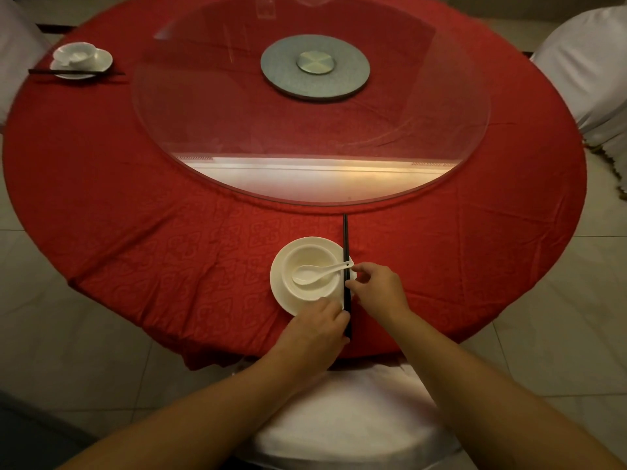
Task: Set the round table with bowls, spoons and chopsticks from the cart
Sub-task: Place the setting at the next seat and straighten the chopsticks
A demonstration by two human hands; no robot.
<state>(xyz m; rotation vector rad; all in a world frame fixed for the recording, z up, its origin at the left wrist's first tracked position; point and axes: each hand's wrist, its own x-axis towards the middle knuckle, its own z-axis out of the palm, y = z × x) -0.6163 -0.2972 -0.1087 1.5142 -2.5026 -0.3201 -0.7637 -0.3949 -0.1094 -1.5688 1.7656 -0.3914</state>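
Observation:
On the near edge of the red round table (135, 205) stands a white plate (279, 283) with a white bowl (315, 257) on it. A white spoon (315, 271) lies in the bowl, its handle pointing right. A pair of black chopsticks (345, 239) lies across the plate's right rim, pointing away from me. My left hand (314, 330) pinches their near end. My right hand (378, 286) pinches them at the middle, beside the spoon handle. A second setting with plate, bowl (76, 53) and chopsticks (40, 72) sits at the far left.
A glass turntable (237, 130) on a grey hub (315, 67) fills the table's middle. A white-covered chair (346, 418) stands right below my arms. More white-covered chairs stand at the right (590, 72) and far left (17, 45). Tiled floor surrounds the table.

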